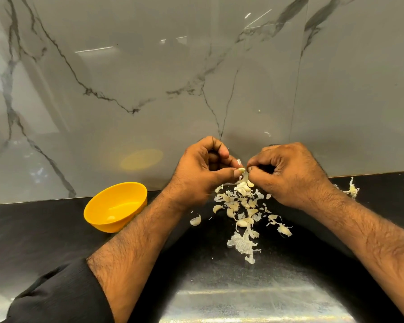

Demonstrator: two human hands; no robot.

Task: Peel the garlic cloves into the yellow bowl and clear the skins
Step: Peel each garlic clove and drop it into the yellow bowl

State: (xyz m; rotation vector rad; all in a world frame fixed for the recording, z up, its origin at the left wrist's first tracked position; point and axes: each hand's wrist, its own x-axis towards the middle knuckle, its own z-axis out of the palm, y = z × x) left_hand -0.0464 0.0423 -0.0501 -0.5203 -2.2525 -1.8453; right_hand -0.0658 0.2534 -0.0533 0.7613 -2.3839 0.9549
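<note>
Off to the left of both hands sits the yellow bowl [115,207] on the black counter [33,229], mouth tipped toward the hands, nothing clearly inside it. Now the left hand [201,173], fingers curled, thumb and forefinger pinching one end of a garlic clove [241,170]. The clove lies across between the two hands, long axis roughly left to right, tip toward the right hand [287,176], whose curled fingertips nip at its skin. Below the hands, a scatter of skins and cloves [240,213] litters the counter. The left hand is nearer the bowl, so the drop looks like its job, a short swing leftward.
</note>
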